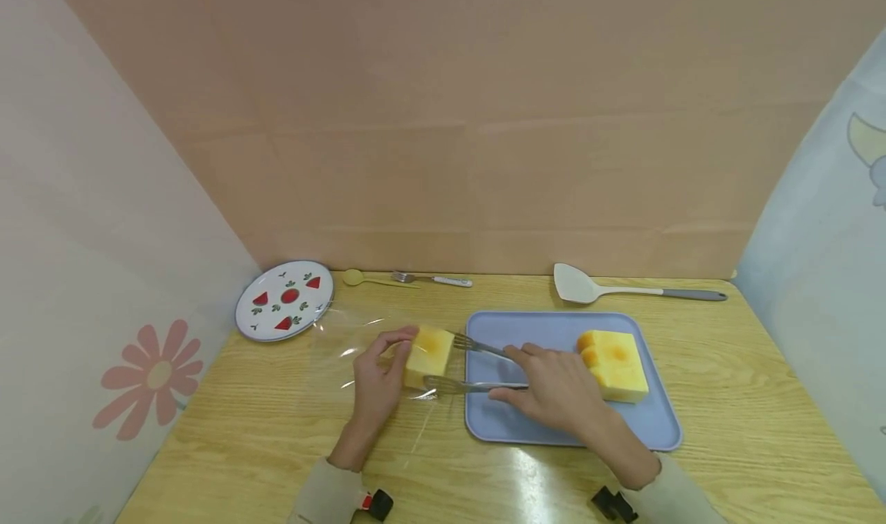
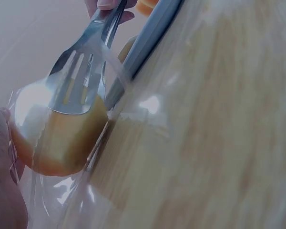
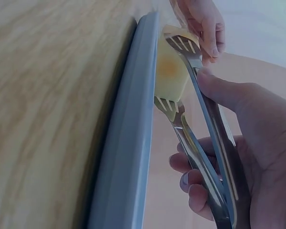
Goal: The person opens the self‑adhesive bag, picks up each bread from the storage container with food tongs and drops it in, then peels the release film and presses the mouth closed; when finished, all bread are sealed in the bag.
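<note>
A yellow block of bread [image 1: 429,352] with a browned top sits in a clear plastic bag [image 1: 339,358], left of the blue tray [image 1: 487,434]. My left hand [image 1: 377,374] pinches the bag and bread at the left side. From the right, my right hand [image 1: 557,389] grips metal tongs [image 3: 219,138]. The slotted ends of the tongs are spread at the bread; in the left wrist view one end [image 2: 78,90] lies over it, partly behind the film. A second block of bread [image 1: 616,364] rests on the right half of the tray.
At the back left stand a plate [image 1: 280,312] with red fruit patterns, a yellow spoon [image 1: 354,278] and a small fork [image 1: 432,279]. A white spatula [image 1: 577,284] with a grey handle lies behind the tray. A brown backdrop rises along the table's far edge.
</note>
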